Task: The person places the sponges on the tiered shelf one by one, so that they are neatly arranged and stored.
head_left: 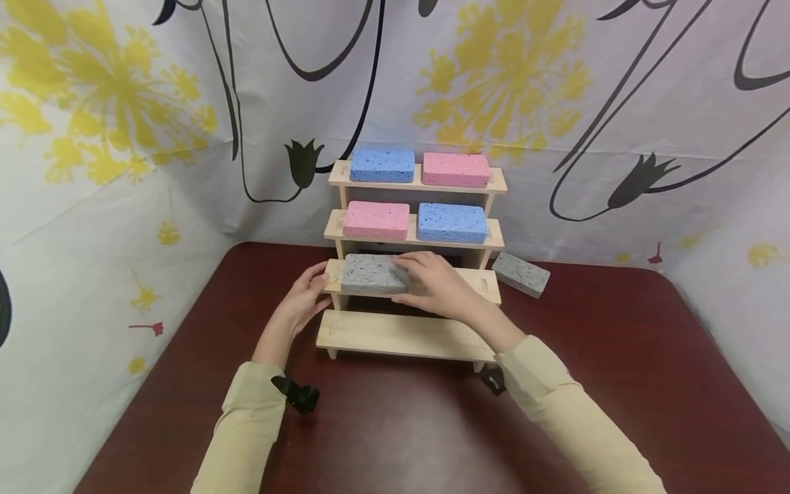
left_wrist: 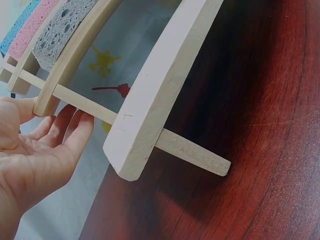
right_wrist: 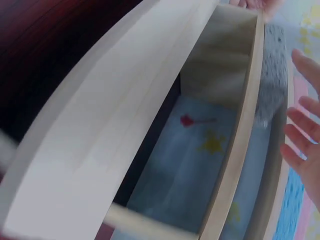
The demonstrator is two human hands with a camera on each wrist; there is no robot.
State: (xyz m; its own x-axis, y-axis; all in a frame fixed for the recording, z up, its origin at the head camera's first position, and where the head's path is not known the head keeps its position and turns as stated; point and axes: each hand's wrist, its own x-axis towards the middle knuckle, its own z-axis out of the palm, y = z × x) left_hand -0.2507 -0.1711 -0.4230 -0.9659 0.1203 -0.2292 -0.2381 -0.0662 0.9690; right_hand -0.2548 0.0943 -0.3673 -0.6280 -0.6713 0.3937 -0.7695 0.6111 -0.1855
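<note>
A light wooden tiered rack [head_left: 395, 335] stands on a dark red table. My left hand [head_left: 302, 296] holds the left end of its second shelf from the bottom, thumb at the edge and fingers beneath, as the left wrist view shows [left_wrist: 45, 140]. On that shelf's left part lies a grey sponge [head_left: 370, 276]. At the sponge's right end is my right hand [head_left: 439, 285], its fingers extended and spread. In the right wrist view, a gap shows between the right hand [right_wrist: 307, 120] and the blurred sponge [right_wrist: 271, 70].
The top shelf bears a blue sponge [head_left: 382, 166] and a pink sponge [head_left: 455, 170]. Below are another pink sponge [head_left: 376, 221] and blue sponge [head_left: 452, 224]. A second grey sponge [head_left: 521, 274] lies on the table [head_left: 395, 425] right of the rack. Patterned white cloth [head_left: 259, 110] surrounds the table.
</note>
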